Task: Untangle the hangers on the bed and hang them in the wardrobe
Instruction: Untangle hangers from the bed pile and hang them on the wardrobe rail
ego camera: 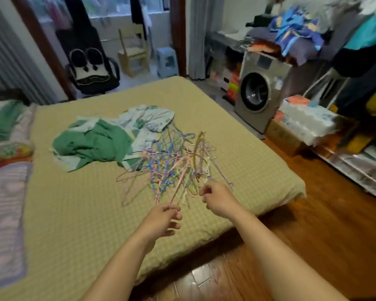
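- Hangers (172, 166), a whole snarl of them in pink, blue, green and yellow, lie heaped on the yellow-green checked bed (78, 213), toward its near right corner, just beside a crumpled green and white sheet (100, 140).
- Both arms are out over the bed edge. The left hand (164, 220) has loosely curled fingers at the near fringe of the pile; a thin pink strand runs right up to the fingertips, but with the blur I cannot tell whether it is pinched.
- The right hand (218, 200) sits at the near right edge of the heap, fingers curled in. Whether it holds a wire is also unclear.
- Handling, by my reckoning: these look like thin coated wire hangers, so light, springy and slightly bendy. Yank one and the hooks will likely drag the neighbours along.
- Best hold would be a hook or shoulder poking free at the pile's edge, steadying the rest with the other hand and threading it out rather than pulling.
- The clothes rack (356, 61) on the right, hung with garments, looks like the wardrobe these are headed for.
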Demonstrator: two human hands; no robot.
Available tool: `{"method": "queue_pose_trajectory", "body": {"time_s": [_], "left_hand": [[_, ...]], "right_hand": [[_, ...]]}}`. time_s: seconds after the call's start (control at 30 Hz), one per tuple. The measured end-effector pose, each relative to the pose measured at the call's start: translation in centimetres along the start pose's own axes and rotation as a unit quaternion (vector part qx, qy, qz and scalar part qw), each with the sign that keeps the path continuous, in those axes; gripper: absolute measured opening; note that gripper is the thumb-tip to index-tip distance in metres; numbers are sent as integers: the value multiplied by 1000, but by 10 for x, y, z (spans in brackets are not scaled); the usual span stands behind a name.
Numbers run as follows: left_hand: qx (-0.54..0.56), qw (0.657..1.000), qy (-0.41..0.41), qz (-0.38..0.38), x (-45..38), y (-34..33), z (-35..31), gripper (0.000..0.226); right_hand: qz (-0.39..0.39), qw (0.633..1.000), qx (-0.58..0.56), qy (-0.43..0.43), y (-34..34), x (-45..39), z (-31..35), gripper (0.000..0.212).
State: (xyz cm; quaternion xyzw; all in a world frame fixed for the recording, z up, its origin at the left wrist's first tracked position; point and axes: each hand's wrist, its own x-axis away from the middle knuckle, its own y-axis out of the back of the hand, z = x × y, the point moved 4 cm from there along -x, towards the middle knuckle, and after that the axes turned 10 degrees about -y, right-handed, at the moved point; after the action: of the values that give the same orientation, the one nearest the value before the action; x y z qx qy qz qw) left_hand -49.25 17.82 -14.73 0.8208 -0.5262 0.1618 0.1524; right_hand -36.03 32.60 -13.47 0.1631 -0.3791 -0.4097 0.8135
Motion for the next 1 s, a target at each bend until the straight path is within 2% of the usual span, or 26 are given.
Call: {"method": "queue_pose_trajectory", "body": {"time_s": [0.1, 0.3, 0.5, 0.77, 0.9, 1.0], "left_hand": [[3, 999, 19, -31, -23, 71, 27, 23], [1, 995, 73, -70, -58, 134, 56, 22], [21, 977, 177, -116, -95, 152, 108, 21], [66, 933, 298, -191, -173, 129, 188, 16], [31, 938, 266, -219, -244, 143, 216, 18], [37, 939, 243, -241, -290, 154, 231, 19]], "right_hand": [[48, 999, 6, 0, -72, -33, 42, 24], [87, 993, 0, -79, -124, -77, 39, 24], [106, 981, -15, -159, -147, -161, 6, 21], [182, 963, -44, -196, -223, -311, -27, 22], [223, 931, -127, -260, -280, -382, -32, 11], [222, 873, -278, -334, -319, -410, -33, 6]]}}
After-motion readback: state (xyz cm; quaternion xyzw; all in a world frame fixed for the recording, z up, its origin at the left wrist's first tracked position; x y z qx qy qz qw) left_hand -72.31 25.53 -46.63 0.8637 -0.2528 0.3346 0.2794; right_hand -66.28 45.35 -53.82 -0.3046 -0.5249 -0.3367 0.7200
